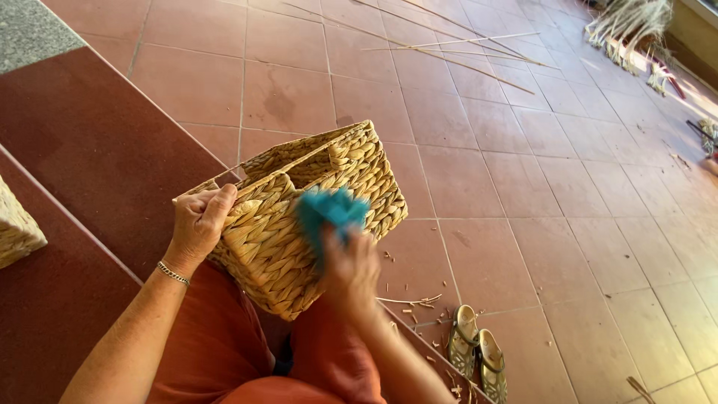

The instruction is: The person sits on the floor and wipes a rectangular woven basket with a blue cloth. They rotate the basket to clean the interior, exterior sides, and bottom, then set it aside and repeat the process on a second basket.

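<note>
Woven basket held on lap, two hands.

Left hand grips the rim of the basket, fingers curled over the edge; bracelet at the wrist. Right hand, blurred, closes on a teal tuft against the basket's side. Basket tilted on orange-clad knees. Sandals and straw bits on the tiled floor; reeds well apart.

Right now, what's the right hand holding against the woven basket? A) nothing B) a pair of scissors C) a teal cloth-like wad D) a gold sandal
C: the right hand, motion-blurred, holds a teal cloth-like wad against the side of the woven basket, while the left hand grips the basket's rim; the gold sandals lie on the tiled floor.
</note>
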